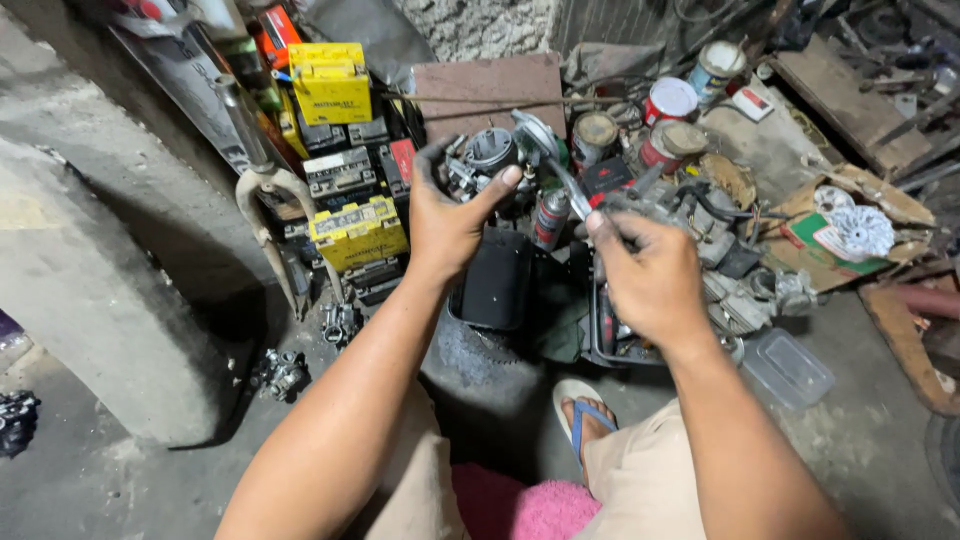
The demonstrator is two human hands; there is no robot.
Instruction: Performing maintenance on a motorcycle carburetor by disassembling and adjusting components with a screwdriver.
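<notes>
Head view. We see the left hand point(447, 222) raised over the floor, its fingers point(505, 180) closed around a small grey metal engine part point(478, 160), seemingly a carburettor, held at the top centre of the view. The right hand point(652, 272) sits lower and to the right, fingers curled shut on the handle of a slim metal tool point(562, 178). The tool's long axis runs up and to the left from the right hand, and its far end meets the part just beside the left thumb. So the part lies up-left of the right hand, along the tool's own line; the left hand is the one on it.

Below the hands, on the floor: a black plastic container point(495, 280) and a dark tray of parts point(612, 335), just beside a foot in a blue-strapped sandal point(583, 408). Toward the far left of the floor stand yellow batteries point(358, 232), stacked with grey ones. Tins with red labels point(668, 101) crowd the far right, near a cardboard piece point(850, 215). A clear plastic lid point(787, 368) lies at right. The floor point(120, 470) is bare, stained concrete; a concrete block point(90, 290) rises at left. Cluttered workshop corner, dim light.
</notes>
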